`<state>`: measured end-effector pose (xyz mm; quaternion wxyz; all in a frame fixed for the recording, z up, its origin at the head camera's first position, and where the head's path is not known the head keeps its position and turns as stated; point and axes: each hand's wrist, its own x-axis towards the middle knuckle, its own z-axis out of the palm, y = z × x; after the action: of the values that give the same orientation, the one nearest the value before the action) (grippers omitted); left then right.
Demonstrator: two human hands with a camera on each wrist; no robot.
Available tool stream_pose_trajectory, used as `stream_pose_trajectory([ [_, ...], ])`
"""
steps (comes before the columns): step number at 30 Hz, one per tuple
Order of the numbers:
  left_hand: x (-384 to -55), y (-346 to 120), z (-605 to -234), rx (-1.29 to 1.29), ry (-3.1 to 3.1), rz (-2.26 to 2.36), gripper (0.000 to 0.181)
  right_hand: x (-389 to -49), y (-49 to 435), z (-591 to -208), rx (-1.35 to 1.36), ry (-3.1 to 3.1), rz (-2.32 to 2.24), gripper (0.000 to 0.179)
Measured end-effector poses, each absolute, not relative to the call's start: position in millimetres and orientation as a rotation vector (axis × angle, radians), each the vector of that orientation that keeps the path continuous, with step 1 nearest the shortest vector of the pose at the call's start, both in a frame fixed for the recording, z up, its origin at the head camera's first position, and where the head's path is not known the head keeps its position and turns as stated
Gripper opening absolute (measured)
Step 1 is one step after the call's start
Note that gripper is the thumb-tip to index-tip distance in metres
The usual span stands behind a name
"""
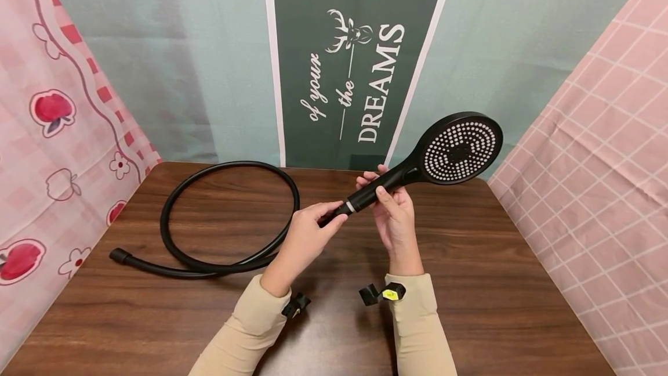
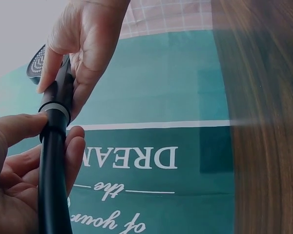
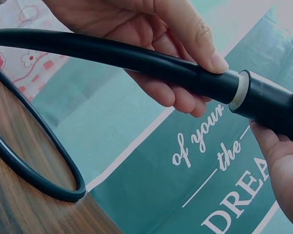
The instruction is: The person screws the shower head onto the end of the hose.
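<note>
A black shower head (image 1: 459,149) with white nozzles is held up above the table, tilted to the upper right. My right hand (image 1: 395,213) grips its handle (image 1: 367,195), thumb on the near side. Pinched between the thumb and fingers of my left hand (image 1: 308,234) is the end of a black shower hose (image 3: 185,73). Hose end and handle meet in line, with a pale ring (image 3: 240,90) showing between them. From the left hand the hose runs down to a big loop (image 1: 164,213) on the table. Its other end fitting (image 1: 120,255) lies at the left.
The brown wooden table (image 1: 485,306) ends at a green cloth backdrop (image 1: 224,74) with printed lettering. Patterned pink cloths stand at the left (image 1: 78,132) and right (image 1: 600,161). A small black camera mount sits on each wrist.
</note>
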<state>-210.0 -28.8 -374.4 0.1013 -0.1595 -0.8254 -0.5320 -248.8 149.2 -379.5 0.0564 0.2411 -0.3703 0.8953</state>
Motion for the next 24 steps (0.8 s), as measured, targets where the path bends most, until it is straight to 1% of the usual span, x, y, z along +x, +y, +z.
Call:
stream_pose_trajectory([
  [16, -209.9, -27.6, -371.5, -0.480, -2.433, -1.529, 0.029, -247.0, 151.1, -377.0, 0.745, -1.109, 2.715, 0.035],
  [24, -214.8, -32.9, -374.7, -0.479, -2.426, -1.717, 0.029, -246.6, 152.2, -377.0, 0.736, -1.137, 2.718, 0.035],
])
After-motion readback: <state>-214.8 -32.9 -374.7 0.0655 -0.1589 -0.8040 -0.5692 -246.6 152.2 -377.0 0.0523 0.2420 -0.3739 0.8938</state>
